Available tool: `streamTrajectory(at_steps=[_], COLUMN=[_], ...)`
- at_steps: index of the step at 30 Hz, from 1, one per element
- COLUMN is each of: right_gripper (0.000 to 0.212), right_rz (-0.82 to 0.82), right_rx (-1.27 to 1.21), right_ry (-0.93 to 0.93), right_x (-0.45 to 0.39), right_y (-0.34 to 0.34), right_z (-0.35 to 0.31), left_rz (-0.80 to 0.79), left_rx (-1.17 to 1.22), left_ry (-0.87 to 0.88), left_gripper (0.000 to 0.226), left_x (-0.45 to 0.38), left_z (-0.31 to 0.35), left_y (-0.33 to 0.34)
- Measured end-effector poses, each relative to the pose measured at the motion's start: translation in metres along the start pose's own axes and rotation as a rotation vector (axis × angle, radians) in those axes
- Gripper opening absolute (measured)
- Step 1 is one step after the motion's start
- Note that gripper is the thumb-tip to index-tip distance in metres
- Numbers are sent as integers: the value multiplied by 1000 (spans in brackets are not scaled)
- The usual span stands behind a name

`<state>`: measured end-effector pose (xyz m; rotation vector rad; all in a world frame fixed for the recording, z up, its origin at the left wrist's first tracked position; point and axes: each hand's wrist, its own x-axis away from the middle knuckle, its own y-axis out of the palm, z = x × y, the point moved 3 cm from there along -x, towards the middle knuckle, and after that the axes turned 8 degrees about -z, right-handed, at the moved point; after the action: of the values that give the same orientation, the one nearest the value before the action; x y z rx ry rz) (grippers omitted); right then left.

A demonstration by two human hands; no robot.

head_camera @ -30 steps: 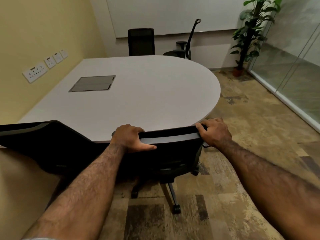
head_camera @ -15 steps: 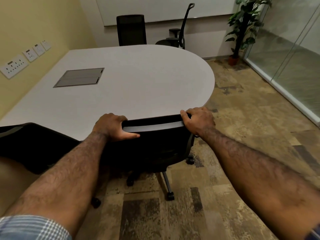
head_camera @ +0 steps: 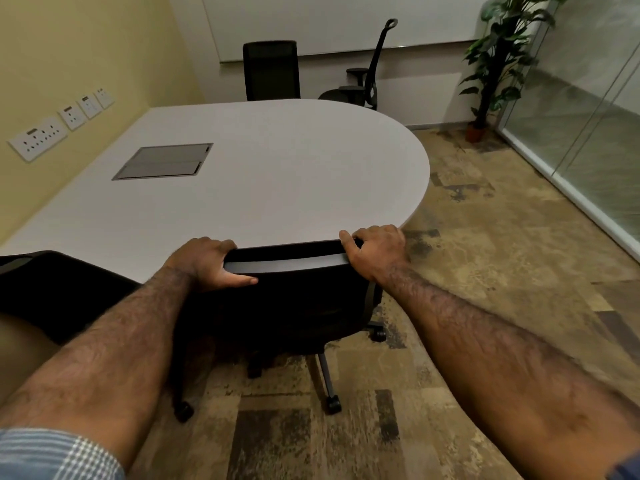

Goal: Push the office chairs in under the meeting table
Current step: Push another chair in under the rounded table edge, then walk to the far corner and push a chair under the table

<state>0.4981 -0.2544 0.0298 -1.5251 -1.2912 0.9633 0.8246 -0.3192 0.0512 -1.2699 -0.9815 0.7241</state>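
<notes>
A black office chair (head_camera: 298, 299) stands at the near edge of the white meeting table (head_camera: 277, 174), its seat hidden beneath the tabletop. My left hand (head_camera: 204, 261) grips the left end of the backrest's top edge, thumb on the near side. My right hand (head_camera: 377, 251) grips the right end of that edge. A second black chair (head_camera: 59, 285) stands at the near left by the table. At the far side, a black chair (head_camera: 272, 71) faces the table, and another chair (head_camera: 367, 81) stands turned sideways, away from it.
Wall sockets (head_camera: 38, 138) line the yellow wall on the left. A grey cable hatch (head_camera: 162, 161) is set in the tabletop. A potted plant (head_camera: 491, 64) stands in the far right corner beside a glass partition (head_camera: 588, 116). Patterned carpet covers the floor on the right.
The chair has rolled forward with both hands on its backrest, so the backrest top now meets the table's near edge. The view has shifted with my head.
</notes>
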Motion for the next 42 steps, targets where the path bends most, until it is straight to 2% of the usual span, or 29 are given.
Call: streamTrajectory(at_steps=[5, 9, 12, 15, 21, 29, 34, 42], right_gripper=[89, 81, 77, 73, 70, 74, 74, 75], right_rz=[-140, -237, -180, -94, -35, -33, -20, 33], right_rx=[111, -6, -234, -290, -189, -94, -58, -75], right_ry=[-71, -130, -99, -57, 38, 269, 355, 437], right_x=[4, 3, 10, 18, 12, -30, -68, -109], right_y=[-2, -5, -11, -17, -38, -94, -129, -158], right_z=[13, 24, 34, 52, 112, 233, 299, 367], left_rz=[-133, -185, -143, -91, -64, -78, -52, -35], left_rx=[47, 205, 352, 404, 333, 221, 181, 133], left_ry=[-98, -26, 2, -5, 56, 251, 331, 418], left_gripper=[114, 121, 117, 112, 108, 78, 75, 75], left_x=[8, 2, -10, -28, -81, -206, -292, -381], left_z=[26, 67, 99, 128, 182, 290, 349, 411], left_y=[3, 2, -5, -16, -39, -67, -82, -90])
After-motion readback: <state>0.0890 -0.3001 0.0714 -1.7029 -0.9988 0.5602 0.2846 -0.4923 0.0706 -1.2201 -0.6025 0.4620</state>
